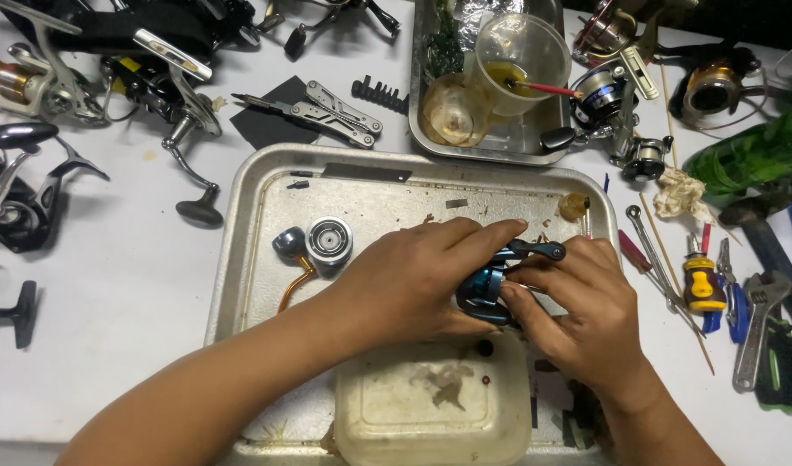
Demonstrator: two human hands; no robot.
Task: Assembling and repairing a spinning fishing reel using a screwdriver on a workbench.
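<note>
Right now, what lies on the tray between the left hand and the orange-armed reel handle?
In the head view, a round silver spool lies on the metal tray, between the left hand and the handle's dark knob, touching the knob.

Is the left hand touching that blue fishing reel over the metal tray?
Touching. The head view shows the left hand wrapped over the blue fishing reel, its fingers lying directly on the reel body, with no gap.
</note>
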